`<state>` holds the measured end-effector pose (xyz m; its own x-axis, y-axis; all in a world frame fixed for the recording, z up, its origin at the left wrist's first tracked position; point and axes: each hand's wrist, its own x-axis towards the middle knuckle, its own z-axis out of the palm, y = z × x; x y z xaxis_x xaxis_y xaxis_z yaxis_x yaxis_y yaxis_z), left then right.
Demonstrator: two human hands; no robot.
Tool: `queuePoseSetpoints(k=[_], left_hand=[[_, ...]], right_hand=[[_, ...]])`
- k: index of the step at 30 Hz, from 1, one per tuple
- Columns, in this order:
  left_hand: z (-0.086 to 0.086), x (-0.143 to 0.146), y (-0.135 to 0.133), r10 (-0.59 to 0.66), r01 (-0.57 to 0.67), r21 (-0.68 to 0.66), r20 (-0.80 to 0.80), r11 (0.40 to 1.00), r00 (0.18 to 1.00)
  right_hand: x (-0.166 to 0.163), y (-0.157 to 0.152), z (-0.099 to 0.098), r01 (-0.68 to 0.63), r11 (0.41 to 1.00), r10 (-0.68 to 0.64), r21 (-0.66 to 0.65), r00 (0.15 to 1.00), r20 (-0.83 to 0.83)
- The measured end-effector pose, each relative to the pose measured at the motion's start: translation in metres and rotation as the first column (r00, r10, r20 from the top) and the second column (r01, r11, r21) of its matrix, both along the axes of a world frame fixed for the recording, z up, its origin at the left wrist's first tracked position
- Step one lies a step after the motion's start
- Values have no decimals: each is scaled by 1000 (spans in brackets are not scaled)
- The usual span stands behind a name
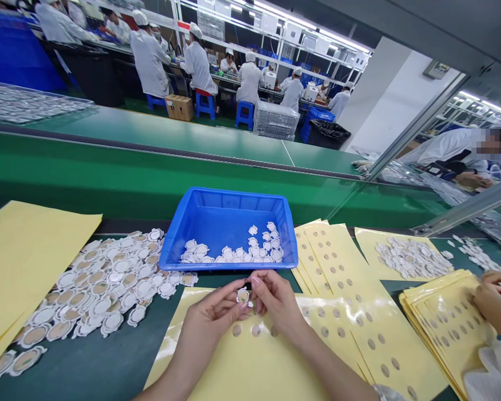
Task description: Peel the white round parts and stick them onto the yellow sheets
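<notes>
Above a yellow sheet point(250, 370) with a few grey-brown round dots, my left hand point(211, 317) pinches a small white ring-shaped piece point(242, 296) with a tan centre and a green mark. My right hand point(275, 301) is closed beside it, thumb and forefinger pressed together close to the left fingertips. What the right fingers grip is hidden. Just beyond both hands stands a blue plastic bin point(229, 223), with several white round pieces point(250, 253) along its near side. Left of the bin lies a loose heap of similar white and tan pieces point(104, 284).
Large yellow sheets point(29, 267) lie at far left. Dotted yellow sheets point(338, 262) overlap to the right. A co-worker's hand point(499, 303) rests by another stack point(442, 323). White pieces point(411, 257) lie behind it. A green ledge point(150, 161) runs across the back.
</notes>
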<state>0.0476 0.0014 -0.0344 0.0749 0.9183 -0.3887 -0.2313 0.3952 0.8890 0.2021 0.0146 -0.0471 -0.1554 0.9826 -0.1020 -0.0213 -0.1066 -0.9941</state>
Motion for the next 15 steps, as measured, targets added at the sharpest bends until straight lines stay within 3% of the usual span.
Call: queuePoseSetpoints(k=[10,15], left_hand=[[-4,0,0,-24,25,71,-9,997,1000],[2,2,5,-31,34,38,-69,999,997]], right_hand=[[0,2,-1,-28,999,24,32,993,113],[-1,3,-4,1,1000,-2,9,998,56]])
